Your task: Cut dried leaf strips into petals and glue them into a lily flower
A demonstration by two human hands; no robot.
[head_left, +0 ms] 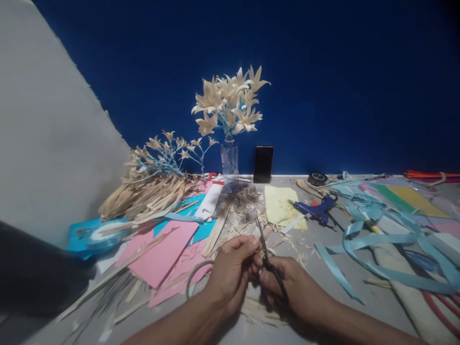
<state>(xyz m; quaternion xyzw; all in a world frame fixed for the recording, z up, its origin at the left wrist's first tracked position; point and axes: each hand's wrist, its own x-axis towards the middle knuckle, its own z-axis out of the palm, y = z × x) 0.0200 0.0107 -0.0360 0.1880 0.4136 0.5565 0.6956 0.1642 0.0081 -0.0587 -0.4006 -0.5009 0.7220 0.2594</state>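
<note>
My right hand (293,287) is closed round the black handles of a pair of scissors (264,247), blades pointing up and away from me. My left hand (233,268) sits just to the left of the blades, its thumb and fingers pinched together on something small that I cannot make out, right at the blades. Under both hands lies a litter of pale straw-like strips and clippings (239,213) on the grey table (316,273).
A clear bottle (229,165) holds cream paper flowers (230,103) against the blue wall. A phone (263,164) leans beside it. A blue glue gun (314,210), light blue ribbon (381,230), pink paper sheets (165,254), a tape roll (317,178) and a blue tape dispenser (95,235) surround me.
</note>
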